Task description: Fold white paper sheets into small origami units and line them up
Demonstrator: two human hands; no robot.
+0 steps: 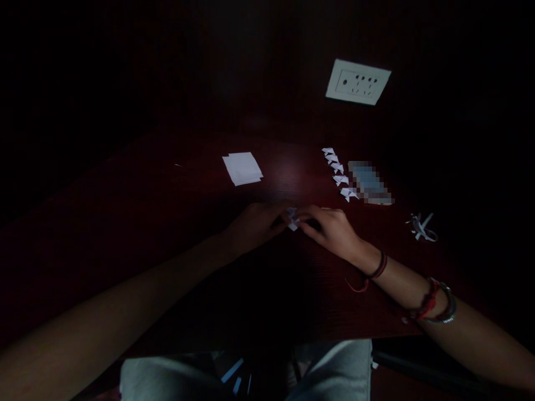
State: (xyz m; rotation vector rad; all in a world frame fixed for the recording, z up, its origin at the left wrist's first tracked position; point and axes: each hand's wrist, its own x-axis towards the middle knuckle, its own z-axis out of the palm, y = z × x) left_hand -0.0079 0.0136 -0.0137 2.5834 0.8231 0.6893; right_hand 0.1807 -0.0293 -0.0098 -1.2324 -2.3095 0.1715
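Between my two hands is a small folded piece of white paper [293,225], just above or on the dark red table [167,234]. My left hand [259,223] pinches its left side, with the fingertips partly in shadow. From the right, my right hand [332,227] grips the same paper between thumb and fingers. Beyond my right hand stand several small folded paper figures [340,180] in a slanting row. A stack of white paper sheets [243,168] lies flat past my left hand.
A blurred, phone-like flat object [370,182] lies right of the figures. Farther right sits a small tangle of paper strips [423,227]. A white socket plate [358,82] is on the wall behind. The table's front edge [251,352] runs above my legs.
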